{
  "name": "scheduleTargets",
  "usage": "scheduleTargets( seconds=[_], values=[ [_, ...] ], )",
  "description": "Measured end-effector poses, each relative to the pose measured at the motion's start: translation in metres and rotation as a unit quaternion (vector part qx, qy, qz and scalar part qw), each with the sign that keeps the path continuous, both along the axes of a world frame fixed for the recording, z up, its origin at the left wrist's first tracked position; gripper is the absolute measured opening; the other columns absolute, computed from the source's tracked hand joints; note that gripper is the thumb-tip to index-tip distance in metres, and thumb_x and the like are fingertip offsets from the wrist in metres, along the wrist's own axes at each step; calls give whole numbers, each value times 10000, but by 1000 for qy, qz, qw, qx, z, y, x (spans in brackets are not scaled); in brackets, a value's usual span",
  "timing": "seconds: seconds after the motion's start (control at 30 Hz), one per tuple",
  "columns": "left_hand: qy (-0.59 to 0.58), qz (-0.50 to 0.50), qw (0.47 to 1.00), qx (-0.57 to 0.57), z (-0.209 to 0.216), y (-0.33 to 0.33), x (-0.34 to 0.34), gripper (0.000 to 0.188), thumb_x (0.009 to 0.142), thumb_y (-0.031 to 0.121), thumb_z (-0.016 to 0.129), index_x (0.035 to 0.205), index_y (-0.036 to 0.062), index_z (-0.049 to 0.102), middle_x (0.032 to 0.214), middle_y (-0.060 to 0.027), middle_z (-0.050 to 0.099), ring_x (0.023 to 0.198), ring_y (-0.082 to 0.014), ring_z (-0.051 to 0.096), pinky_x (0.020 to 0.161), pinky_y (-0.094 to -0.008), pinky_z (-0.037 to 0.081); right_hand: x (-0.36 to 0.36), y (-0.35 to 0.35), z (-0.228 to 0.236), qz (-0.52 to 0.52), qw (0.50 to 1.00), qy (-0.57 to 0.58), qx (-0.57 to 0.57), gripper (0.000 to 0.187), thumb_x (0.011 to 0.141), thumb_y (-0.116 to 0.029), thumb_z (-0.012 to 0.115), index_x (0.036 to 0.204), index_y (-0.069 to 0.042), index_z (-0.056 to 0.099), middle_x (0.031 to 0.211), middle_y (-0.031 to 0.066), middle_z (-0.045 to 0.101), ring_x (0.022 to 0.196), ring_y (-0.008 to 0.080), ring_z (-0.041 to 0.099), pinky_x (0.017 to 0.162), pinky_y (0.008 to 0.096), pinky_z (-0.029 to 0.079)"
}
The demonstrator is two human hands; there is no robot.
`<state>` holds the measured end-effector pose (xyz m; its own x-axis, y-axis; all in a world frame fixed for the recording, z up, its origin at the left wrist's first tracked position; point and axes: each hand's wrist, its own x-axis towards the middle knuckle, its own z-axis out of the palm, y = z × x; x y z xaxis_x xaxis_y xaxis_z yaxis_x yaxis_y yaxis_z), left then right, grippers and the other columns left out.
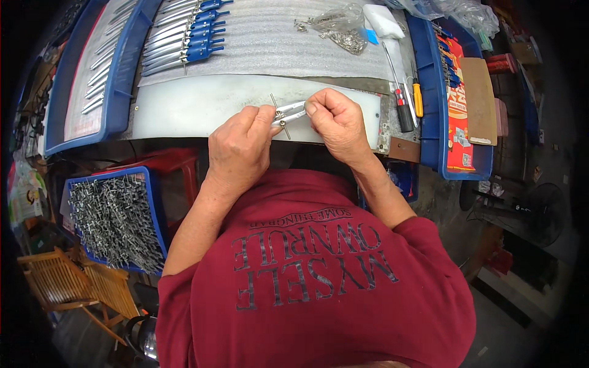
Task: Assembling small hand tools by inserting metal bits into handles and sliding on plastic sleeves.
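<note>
Both of my hands are over the white work board. Between them is what looks like a bow compass, with two silver legs and a thin threaded rod crossing them. My left hand is closed around its left end, so its head is hidden. With thumb and forefinger, my right hand pinches the leg ends on the right. Whether a small part is also in that pinch I cannot make out. Beyond the board, similar blue-headed compasses lie in a row on foam sheeting.
A blue tray of silver legs stands left; a blue bin of small metal parts sits below it. A bag of small parts, screwdrivers and another blue tray holding cardboard are at right. A fan stands beyond.
</note>
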<state>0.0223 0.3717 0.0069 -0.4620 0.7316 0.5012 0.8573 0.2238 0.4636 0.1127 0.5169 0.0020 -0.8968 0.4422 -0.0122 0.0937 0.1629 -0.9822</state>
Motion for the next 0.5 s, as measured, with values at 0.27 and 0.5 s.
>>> scheduleTargets(
  seconds=[0.27, 0.5],
  values=[
    [-8, -11, 1000, 24, -3, -1, 0, 215, 676, 83, 602, 866, 38, 513, 664, -72, 468, 558, -221, 509, 458, -312, 408, 0, 3, 4, 21, 994, 11, -106, 111, 816, -112, 498, 759, -20, 523, 565, -26, 450, 467, 26, 354, 411, 170, 276],
    [-25, -20, 999, 22, -1, -3, -3, 221, 677, 74, 605, 876, 39, 516, 677, -74, 475, 559, -226, 512, 461, -310, 407, 2, 6, 9, 12, 988, 0, -153, 140, 832, -138, 471, 791, -15, 523, 569, -11, 466, 449, 23, 347, 399, 154, 273]
  ],
)
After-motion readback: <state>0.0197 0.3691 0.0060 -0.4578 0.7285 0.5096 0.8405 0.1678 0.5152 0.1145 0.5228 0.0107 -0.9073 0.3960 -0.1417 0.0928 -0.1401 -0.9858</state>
